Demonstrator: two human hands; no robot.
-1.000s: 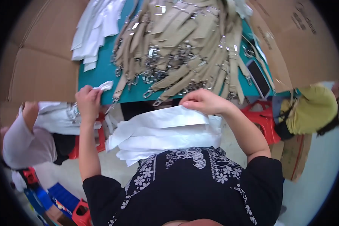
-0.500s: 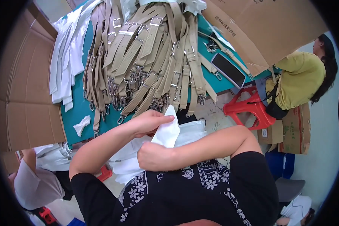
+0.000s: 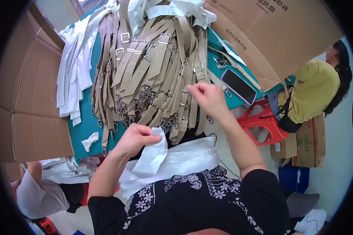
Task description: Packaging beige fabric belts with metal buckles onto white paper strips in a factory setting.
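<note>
Over my lap, my left hand (image 3: 133, 140) is closed on the end of a white strip of thin wrapping paper (image 3: 155, 157), thumb on top. My right hand (image 3: 211, 100) is raised over the front right of a heap of straps, its thumb and forefinger pinched together. Anything between those fingertips is too small to make out. The beige straps (image 3: 155, 60) have metal buckles and clasps and hang over the table's near edge. More white wrapping (image 3: 196, 154) lies across my lap.
On the green table (image 3: 79, 133) are white strips (image 3: 75, 76), a crumpled white scrap (image 3: 90, 141) and a phone (image 3: 239, 86). Cardboard boxes flank it left (image 3: 35, 98) and right (image 3: 278, 35). A person in yellow (image 3: 317, 84) sits on a red stool (image 3: 262, 125); another person (image 3: 41, 192) is at lower left.
My right hand has left the white strip and moved up and right to the straps. My left hand, still holding the strip, has come slightly lower and left.
</note>
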